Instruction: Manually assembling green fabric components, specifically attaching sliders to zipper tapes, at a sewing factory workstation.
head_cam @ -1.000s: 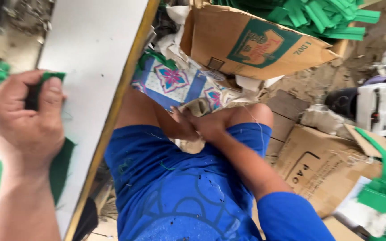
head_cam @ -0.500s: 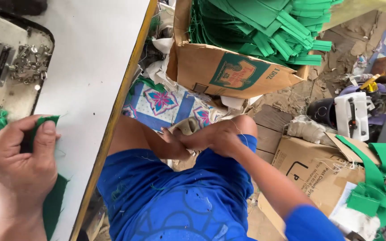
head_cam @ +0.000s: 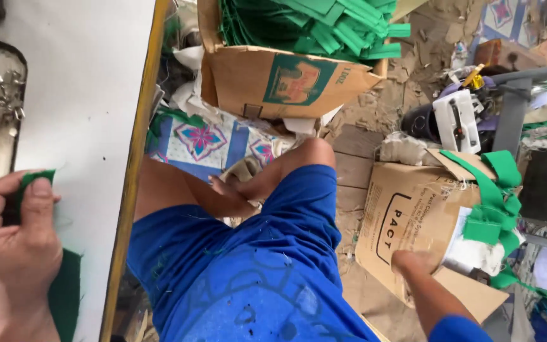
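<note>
We see left hand (head_cam: 11, 237) pinching green felt piece (head_cam: 33, 180) on white table (head_cam: 90, 95). Blue-shorts knee mid-frame. Right hand (head_cam: 413, 263) at brown cardboard box (head_cam: 406, 221) of green strips (head_cam: 492, 209); fingers hidden, grip unclear.

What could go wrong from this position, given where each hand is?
The right hand reaches down and sideways to the tilted cardboard box of green strips, so the person may be looking away from the table. The left hand alone pinches the green fabric piece, which might shift out of place. Loose strips overhanging the box edge could snag or spill onto the littered floor.
</note>
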